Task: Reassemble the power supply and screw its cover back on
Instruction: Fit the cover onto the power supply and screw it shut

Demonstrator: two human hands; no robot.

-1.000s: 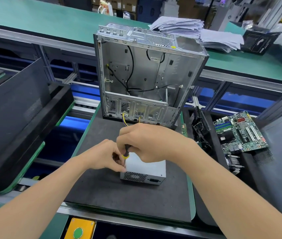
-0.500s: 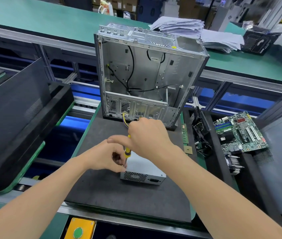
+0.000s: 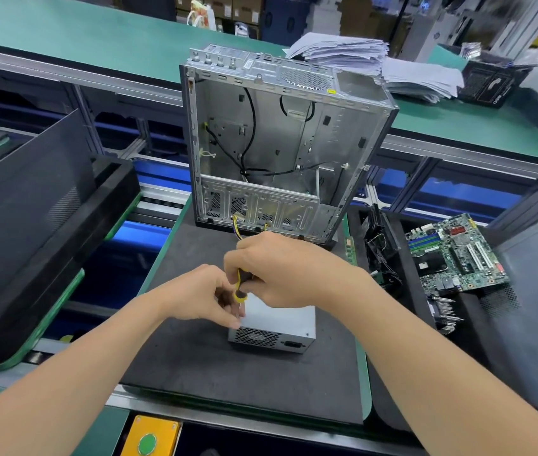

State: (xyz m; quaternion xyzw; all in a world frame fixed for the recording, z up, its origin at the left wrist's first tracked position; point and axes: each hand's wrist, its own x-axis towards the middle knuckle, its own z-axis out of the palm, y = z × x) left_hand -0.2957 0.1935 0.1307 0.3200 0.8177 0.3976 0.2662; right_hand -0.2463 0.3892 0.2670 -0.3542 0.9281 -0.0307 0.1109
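- The small silver-grey sheet-metal power supply box (image 3: 280, 319) lies flat on the black foam mat (image 3: 195, 373) of the worktop, near the person, with its perforated face turned to the near side.
- It looks rigid and probably dense for its size, with smooth walls. The plain left and right walls seem the safest hold, rather than the grille or the yellow wires (image 3: 236, 225) beyond the hands.
- The right hand (image 3: 280, 268) has its fingers curled round the yellow-and-black screwdriver (image 3: 240, 284), which stands upright over the box's top left edge.
- The left hand (image 3: 201, 294) appears to pinch its fingertips round the screwdriver's lower shaft, and the screw itself is hidden.
- Just beyond stands an open silver computer case (image 3: 280, 143), and a green motherboard (image 3: 455, 251) lies to the right.
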